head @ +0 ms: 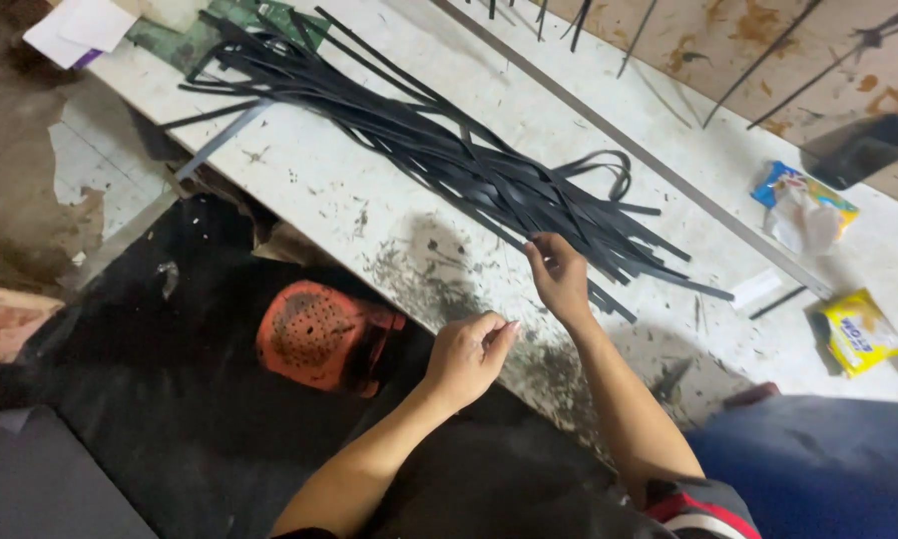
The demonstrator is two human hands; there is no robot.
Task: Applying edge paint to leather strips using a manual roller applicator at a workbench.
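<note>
A long bundle of thin black strips lies diagonally across a dirty white workbench. My right hand reaches to the near side of the bundle, fingertips touching the strips near its lower end. My left hand hovers at the bench's front edge, fingers curled and pinched together; whether it holds a strip I cannot tell.
An orange perforated basket sits on the dark floor below the bench. A yellow packet, a blue and yellow packet with crumpled white wrap and a dark phone lie at the right. Papers rest at the far left end.
</note>
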